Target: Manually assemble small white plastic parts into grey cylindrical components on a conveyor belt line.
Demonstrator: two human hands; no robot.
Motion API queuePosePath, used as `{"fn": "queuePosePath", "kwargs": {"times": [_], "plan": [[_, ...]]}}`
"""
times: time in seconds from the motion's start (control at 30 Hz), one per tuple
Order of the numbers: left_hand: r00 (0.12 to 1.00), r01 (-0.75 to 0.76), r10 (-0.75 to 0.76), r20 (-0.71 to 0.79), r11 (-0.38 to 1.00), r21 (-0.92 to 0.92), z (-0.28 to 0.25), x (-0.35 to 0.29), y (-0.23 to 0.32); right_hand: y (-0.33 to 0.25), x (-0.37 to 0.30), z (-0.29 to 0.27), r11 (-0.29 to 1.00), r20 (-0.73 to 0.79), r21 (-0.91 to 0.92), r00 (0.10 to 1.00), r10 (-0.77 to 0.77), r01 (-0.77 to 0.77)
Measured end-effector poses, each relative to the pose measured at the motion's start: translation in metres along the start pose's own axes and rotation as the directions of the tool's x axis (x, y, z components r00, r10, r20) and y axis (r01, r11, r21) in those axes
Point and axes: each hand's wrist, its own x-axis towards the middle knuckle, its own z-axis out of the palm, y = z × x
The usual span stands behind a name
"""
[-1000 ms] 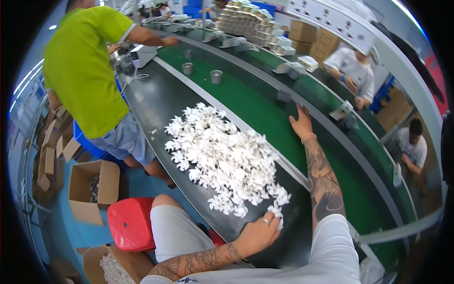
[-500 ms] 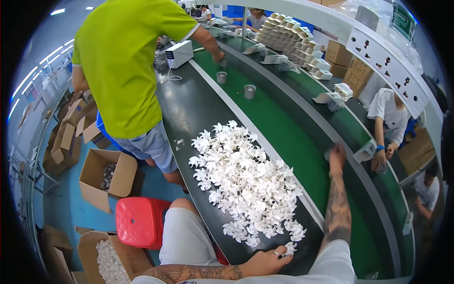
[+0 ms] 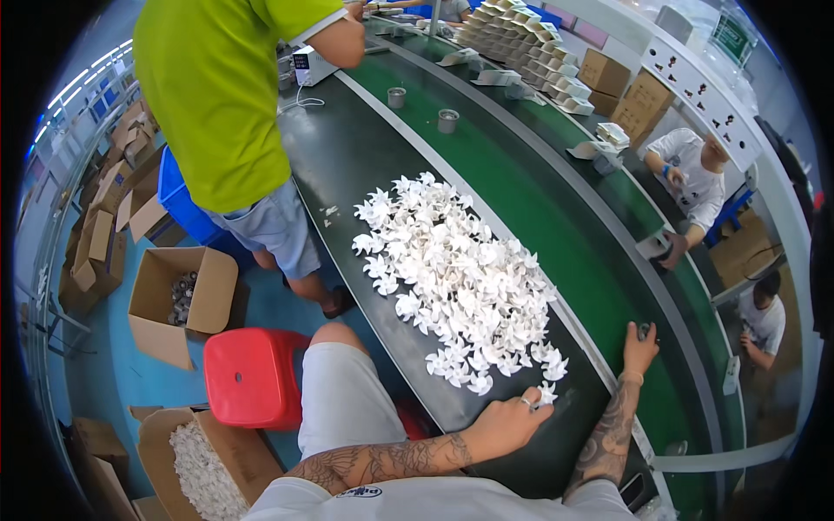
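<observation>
Pinwheel piece (image 3: 546, 393), white and pointed, sits pinched between the left hand's (image 3: 511, 425) thumb and fingers at the near end of a loose pile (image 3: 460, 286) of its kind, which spreads away toward eleven o'clock on the dark tabletop (image 3: 347, 148). At two o'clock from that hand, the right hand (image 3: 640, 354) grasps a small grey part (image 3: 643, 331), mostly covered, over the green belt (image 3: 547, 217). Light pressure likely spares the blades, while a firmer, level hold probably suits the grey part.

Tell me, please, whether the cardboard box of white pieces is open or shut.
Open: nothing covers the top of the cardboard box, and the white pieces inside show.
</observation>
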Motion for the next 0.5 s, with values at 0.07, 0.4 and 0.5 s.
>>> {"fn": "queuePosePath", "kwargs": {"times": [0.07,0.4,0.5], "plan": [[1.0,-0.023,0.023,0.006,1.0,0.003,-0.001,0.001,0.003,0.005,0.02,0.031,0.982,0.084,0.187,0.996,-0.035,0.019],[0.998,-0.041,0.042,-0.036,0.999,0.027,0.003,-0.006,0.001,-0.122,-0.022,0.039,0.241,0.625,0.78,0.733,-0.268,-0.578],[0.991,-0.077,0.077,-0.114,0.997,0.0,0.001,-0.007,-0.001,-0.082,-0.05,0.0,0.537,0.598,0.758,0.722,-0.348,-0.37]]}}
